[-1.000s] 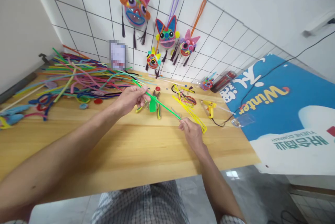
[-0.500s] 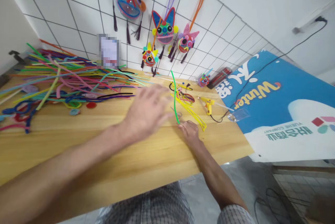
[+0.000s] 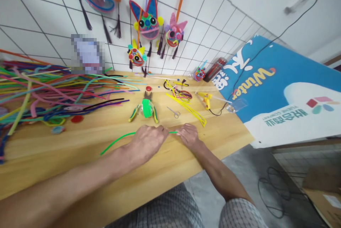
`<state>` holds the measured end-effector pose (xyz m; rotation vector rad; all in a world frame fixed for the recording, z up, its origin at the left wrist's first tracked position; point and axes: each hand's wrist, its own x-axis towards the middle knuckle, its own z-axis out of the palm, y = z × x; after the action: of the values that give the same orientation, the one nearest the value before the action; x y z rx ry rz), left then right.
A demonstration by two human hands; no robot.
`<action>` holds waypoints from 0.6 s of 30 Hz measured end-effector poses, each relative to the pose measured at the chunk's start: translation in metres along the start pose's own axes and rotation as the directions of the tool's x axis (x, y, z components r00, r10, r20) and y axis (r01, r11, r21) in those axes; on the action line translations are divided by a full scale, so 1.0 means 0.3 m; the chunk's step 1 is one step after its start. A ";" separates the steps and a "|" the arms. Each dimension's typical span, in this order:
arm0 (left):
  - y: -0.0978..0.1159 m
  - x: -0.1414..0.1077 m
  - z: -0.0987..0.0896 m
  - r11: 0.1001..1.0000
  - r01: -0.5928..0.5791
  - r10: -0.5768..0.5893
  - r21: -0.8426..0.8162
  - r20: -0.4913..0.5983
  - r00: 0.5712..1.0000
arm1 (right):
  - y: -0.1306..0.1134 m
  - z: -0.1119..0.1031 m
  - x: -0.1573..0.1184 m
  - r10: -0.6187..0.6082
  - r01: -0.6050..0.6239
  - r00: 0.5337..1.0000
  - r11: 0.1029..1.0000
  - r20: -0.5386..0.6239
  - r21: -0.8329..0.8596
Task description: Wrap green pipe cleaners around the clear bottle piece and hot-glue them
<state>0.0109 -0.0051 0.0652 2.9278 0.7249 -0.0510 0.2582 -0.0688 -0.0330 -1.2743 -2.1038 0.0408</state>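
Observation:
A green pipe cleaner point(image 3: 116, 141) runs sideways between my hands, low over the front of the wooden table. My left hand point(image 3: 150, 141) is closed around it, and its free end curves out to the left past my wrist. At the other end my right hand point(image 3: 188, 135) pinches the tip. A short green stretch shows between the two hands. Just beyond my left hand lie pliers point(image 3: 147, 95) with green and yellow handles, and a clear ball wrapped in green point(image 3: 146, 108) rests over them. Small scissors point(image 3: 174, 113) lie beyond my right hand.
Many coloured pipe cleaners point(image 3: 53, 89) are heaped at the left. Bent yellow pipe cleaners point(image 3: 189, 110) and a yellow glue gun point(image 3: 205, 101) with its cord lie right. Decorated masks point(image 3: 149, 23) hang on the grid wall. A blue printed board point(image 3: 266, 79) borders the table's right side.
My left hand has come down and right and closed on the green pipe cleaner. The pipe cleaner has swung from upright to lying sideways. The pliers and ball have come into sight.

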 end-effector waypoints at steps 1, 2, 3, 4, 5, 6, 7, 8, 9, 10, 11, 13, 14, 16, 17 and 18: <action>-0.005 -0.005 -0.010 1.000 0.015 -0.015 0.010 0.009 1.000 | 0.000 -0.003 0.000 0.001 -0.001 1.000 1.000 -0.007 0.008; -0.009 -0.010 -0.017 0.999 0.030 -0.030 0.016 0.011 0.999 | 0.001 -0.005 -0.001 0.005 -0.005 1.000 1.000 -0.011 0.023; -0.014 -0.015 -0.020 0.999 0.041 -0.041 0.018 0.005 0.999 | 0.002 -0.008 -0.002 0.016 -0.016 1.000 0.999 -0.019 0.041; -0.020 -0.020 -0.020 0.999 0.043 -0.043 0.015 -0.008 0.999 | 0.003 -0.011 -0.004 0.033 -0.030 0.999 0.998 -0.039 0.059; -0.025 -0.026 -0.018 0.999 0.038 -0.038 0.005 -0.030 0.999 | 0.006 -0.015 -0.006 0.061 -0.055 0.995 0.996 -0.078 0.073; -0.029 -0.032 -0.014 1.000 0.027 -0.027 -0.010 -0.055 0.998 | 0.010 -0.020 -0.007 0.111 -0.100 0.983 0.992 -0.144 0.080; -0.032 -0.039 -0.010 1.000 0.010 -0.012 -0.026 -0.080 0.997 | 0.017 -0.026 -0.006 0.180 -0.167 0.957 0.983 -0.225 0.077; -0.034 -0.045 -0.005 0.999 -0.004 0.000 -0.038 -0.099 0.995 | 0.025 -0.032 -0.003 0.259 -0.251 0.917 0.966 -0.304 0.066; -0.034 -0.051 0.000 0.999 -0.015 0.010 -0.046 -0.111 0.994 | 0.037 -0.038 0.005 0.329 -0.336 0.870 0.941 -0.367 0.046; -0.031 -0.056 0.005 0.999 -0.018 0.013 -0.048 -0.116 0.993 | 0.051 -0.044 0.016 0.379 -0.409 0.831 0.913 -0.406 0.016; -0.028 -0.060 0.011 0.999 -0.021 0.015 -0.049 -0.118 0.993 | 0.067 -0.050 0.033 0.411 -0.460 0.813 0.888 -0.414 -0.022; -0.017 -0.066 0.020 0.998 -0.027 0.019 -0.056 -0.125 0.992 | 0.106 -0.057 0.079 0.422 -0.484 0.840 0.867 -0.342 -0.120; -0.011 -0.068 0.024 0.997 -0.026 0.017 -0.066 -0.135 0.991 | 0.127 -0.059 0.108 0.422 -0.476 0.863 0.864 -0.278 -0.166; 0.000 -0.071 0.028 0.995 -0.026 0.010 -0.096 -0.160 0.987 | 0.169 -0.061 0.172 0.437 -0.457 0.889 0.861 -0.134 -0.223; 0.004 -0.073 0.028 0.993 -0.028 0.009 -0.112 -0.172 0.985 | 0.189 -0.061 0.204 0.453 -0.455 0.889 0.861 -0.067 -0.228; 0.007 -0.075 0.027 0.992 -0.032 0.009 -0.123 -0.181 0.983 | 0.207 -0.063 0.234 0.459 -0.450 0.888 0.866 -0.011 -0.216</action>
<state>-0.0081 -0.0183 0.0588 2.8435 0.6945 0.2551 0.2958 0.0139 -0.0034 -1.8963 -1.8296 0.0481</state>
